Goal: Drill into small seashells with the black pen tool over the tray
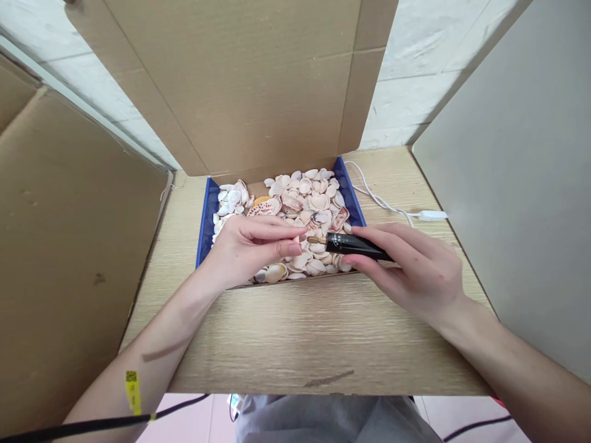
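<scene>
A blue-sided box (202,229) full of pale seashells (318,202) lies on the wooden table. Over its front left part, my left hand (252,249) is closed, thumb and fingers pinching a small pale shell that is mostly hidden by the fingertips. My right hand (406,261) grips a black pen-shaped rotary tool (353,245) at the box's front right. The tool's brass-coloured tip points left, right beside the left fingertips; whether it touches the shell I cannot tell.
Cardboard (258,80) stands upright behind the box, with another cardboard panel (69,234) on the left. A grey panel (517,184) rises at the right. A white cable (378,200) with a switch (431,215) lies behind my right hand.
</scene>
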Demonstrator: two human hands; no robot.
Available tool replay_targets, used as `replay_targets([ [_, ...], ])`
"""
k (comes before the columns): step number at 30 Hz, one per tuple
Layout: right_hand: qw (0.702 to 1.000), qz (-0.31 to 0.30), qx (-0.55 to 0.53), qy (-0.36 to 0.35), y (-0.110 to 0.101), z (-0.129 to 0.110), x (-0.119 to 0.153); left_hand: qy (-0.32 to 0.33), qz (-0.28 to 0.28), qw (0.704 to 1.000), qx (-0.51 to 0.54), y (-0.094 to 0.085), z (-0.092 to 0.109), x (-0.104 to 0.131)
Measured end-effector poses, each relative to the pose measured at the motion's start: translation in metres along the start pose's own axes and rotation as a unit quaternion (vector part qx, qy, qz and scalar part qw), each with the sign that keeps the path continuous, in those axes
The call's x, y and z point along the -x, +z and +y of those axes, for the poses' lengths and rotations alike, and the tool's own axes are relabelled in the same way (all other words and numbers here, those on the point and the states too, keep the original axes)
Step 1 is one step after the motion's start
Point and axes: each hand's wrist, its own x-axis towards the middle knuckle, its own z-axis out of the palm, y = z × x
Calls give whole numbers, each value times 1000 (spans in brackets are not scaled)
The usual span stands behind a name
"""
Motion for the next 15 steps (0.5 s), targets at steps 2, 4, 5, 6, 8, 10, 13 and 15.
replay_targets([
  [2,1000,-12,-5,2,1,-1,1,7,-7,1000,5,1,1,0],
  [4,1000,-14,-9,3,2,-2,2,12,-15,1000,10,2,2,0],
  [5,1000,-14,-9,4,2,-3,2,13,-17,1000,11,3,3,0],
  [6,1000,-14,-9,4,2,-3,2,12,-16,1000,12,3,3,0],
  [8,1000,-16,-9,4,2,-4,2,9,-15,1000,12,3,3,1],
  [10,1000,-18,-14,5,2,-4,1,10,-18,1000,13,3,2,1],
  [13,1000,-20,-21,3,2,-5,1,21,-29,999,7,3,1,2],
  [15,1000,-19,-20,0,1,-6,1,36,-36,999,0,4,1,2],
])
